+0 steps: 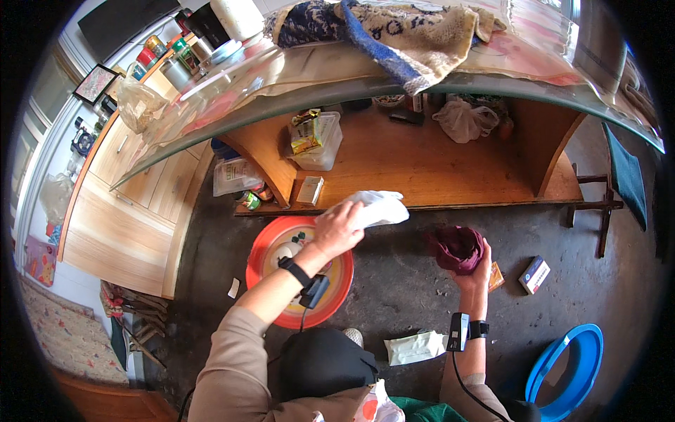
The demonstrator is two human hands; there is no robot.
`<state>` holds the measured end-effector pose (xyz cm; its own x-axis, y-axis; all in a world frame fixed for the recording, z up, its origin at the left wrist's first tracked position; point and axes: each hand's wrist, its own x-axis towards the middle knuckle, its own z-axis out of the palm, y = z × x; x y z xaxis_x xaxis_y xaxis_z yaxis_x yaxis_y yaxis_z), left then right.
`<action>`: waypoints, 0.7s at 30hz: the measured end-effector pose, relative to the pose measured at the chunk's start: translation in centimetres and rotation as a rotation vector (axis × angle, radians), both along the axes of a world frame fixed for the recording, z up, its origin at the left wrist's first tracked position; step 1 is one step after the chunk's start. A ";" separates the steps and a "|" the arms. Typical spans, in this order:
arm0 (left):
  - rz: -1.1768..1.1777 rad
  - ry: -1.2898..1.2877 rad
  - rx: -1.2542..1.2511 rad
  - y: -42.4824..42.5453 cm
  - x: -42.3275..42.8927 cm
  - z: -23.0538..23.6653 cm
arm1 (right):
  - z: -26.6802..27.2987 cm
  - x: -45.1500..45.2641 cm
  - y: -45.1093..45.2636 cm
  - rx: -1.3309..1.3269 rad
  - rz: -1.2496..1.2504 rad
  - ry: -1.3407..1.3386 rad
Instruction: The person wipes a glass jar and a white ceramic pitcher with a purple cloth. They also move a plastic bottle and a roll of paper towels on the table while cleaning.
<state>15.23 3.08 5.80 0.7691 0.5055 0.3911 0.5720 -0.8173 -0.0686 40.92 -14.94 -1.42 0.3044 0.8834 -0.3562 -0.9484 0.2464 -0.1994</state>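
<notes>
My left hand (340, 227) grips a crumpled white piece, cloth or plastic (382, 208), just in front of the low wooden shelf (390, 179). Beneath that arm stands a red-rimmed basin (262, 295) with a rounded white object (287, 253) in it; part of the basin is hidden. On the right, my right hand (477, 269) holds a bunched maroon cloth (459, 250) above the dark floor. An orange packet (495, 277) shows just beyond that hand, and a small white and blue box (534, 275) lies farther right. A pale flat packet (415, 348) lies on the floor before me.
A glass-topped table (316, 68) overhangs the shelf, with a patterned towel (422, 37) on it. The shelf holds a plastic container (329, 140), a small white box (310, 190) and a plastic bag (465, 122). A blue plastic ring-shaped item (593, 364) is at lower right; a folding stool (625, 176) stands right.
</notes>
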 end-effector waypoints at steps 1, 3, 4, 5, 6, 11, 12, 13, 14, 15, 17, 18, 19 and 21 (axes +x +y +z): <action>-0.032 -0.025 -0.055 0.0 1.0 -0.9 | 0.0 0.0 -0.2 -0.010 0.000 -0.017; -0.040 0.063 -0.152 0.0 2.7 -2.2 | -0.1 0.2 -0.4 -0.011 0.000 -0.035; -0.051 0.089 -0.130 0.1 3.2 -2.6 | -0.2 0.2 -0.5 0.000 0.000 -0.039; -0.068 0.042 -0.095 0.3 3.7 -3.0 | -0.2 0.3 -0.6 0.014 0.008 -0.032; -0.061 0.044 -0.097 0.7 4.1 -3.3 | -0.3 0.4 -0.6 0.011 0.005 -0.047; -0.015 0.000 -0.026 3.7 6.4 -4.2 | -0.8 0.3 -0.5 0.091 0.050 -0.069; -0.011 -0.012 0.062 4.5 6.9 -4.5 | -0.9 0.2 -0.5 0.029 0.036 -0.055; 0.004 0.006 0.112 5.8 7.6 -4.7 | -1.1 0.1 -0.5 0.024 0.048 -0.046; 0.027 -0.034 0.149 6.7 8.2 -5.0 | -1.2 0.0 -0.5 0.025 0.057 -0.036; 0.073 -0.027 0.145 7.4 8.7 -5.4 | -1.3 -0.1 -0.5 0.009 0.051 -0.028; 0.108 0.013 0.048 7.8 9.2 -6.4 | -1.6 -0.3 -0.5 0.041 0.054 0.008; 0.098 0.047 0.003 7.6 9.2 -7.0 | -1.8 -0.3 -0.4 0.022 0.051 0.008; 0.112 0.133 -0.079 7.4 9.1 -7.3 | -1.9 -0.3 -0.4 -0.005 0.046 -0.017; 0.063 -0.037 -0.076 7.5 8.5 -7.4 | -2.2 -0.2 -0.3 0.000 0.062 -0.029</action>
